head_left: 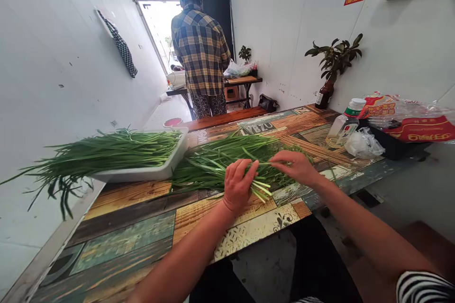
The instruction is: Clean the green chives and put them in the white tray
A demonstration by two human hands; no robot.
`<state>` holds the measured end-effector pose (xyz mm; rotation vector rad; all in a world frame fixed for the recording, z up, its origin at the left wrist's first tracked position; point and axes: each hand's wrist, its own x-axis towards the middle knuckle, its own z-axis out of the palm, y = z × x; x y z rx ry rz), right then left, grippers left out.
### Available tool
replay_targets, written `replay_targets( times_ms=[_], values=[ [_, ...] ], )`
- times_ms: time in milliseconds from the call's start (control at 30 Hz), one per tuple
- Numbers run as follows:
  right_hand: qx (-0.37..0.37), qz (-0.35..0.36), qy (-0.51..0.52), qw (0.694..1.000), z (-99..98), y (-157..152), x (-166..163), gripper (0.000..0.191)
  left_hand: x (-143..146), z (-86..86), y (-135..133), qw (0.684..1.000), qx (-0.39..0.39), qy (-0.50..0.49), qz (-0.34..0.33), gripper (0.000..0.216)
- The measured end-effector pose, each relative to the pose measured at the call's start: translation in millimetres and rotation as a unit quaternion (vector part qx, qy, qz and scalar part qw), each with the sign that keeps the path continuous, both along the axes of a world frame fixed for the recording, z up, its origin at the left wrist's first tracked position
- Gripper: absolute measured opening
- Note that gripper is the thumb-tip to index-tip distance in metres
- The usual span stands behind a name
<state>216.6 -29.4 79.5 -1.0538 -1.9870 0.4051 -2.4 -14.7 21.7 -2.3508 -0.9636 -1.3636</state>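
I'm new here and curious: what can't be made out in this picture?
In the head view:
Palm of the left hand, and the part of the chives in its grip: hidden by its fingers.
Floor of the white tray: covered by the heaped chives.
Hands of the person in plaid: hidden by their body.
Fine print on the plastic bottle: too small.
Rest of the striped sleeve: cut off by the right edge.

Long green stalks [209, 163], loosely heaped on table [124, 246]; small bunch [262, 192], pale-ended, in left hand [237, 185].
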Motion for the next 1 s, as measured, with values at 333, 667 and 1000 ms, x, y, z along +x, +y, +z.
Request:
replay_targets(
  times_ms=[333,667,1000],
  values=[
    [-0.028,-0.059,0.125,0.990,-30.0,-28,-28,0.017,1,-2.3,0,0.996,0.014,0.066,-0.060,0.030],
    [-0.045,-0.066,0.095,0.992,-30.1,-30,-33,0.018,2,-2.5,2,0.990,0.030,0.122,-0.070,0.025],
    [-0.158,0.005,-0.067,0.985,-28.5,-13,5,0.033,7,3.5,-3,0.982,0.023,0.186,-0.037,0.020]
  ],
)
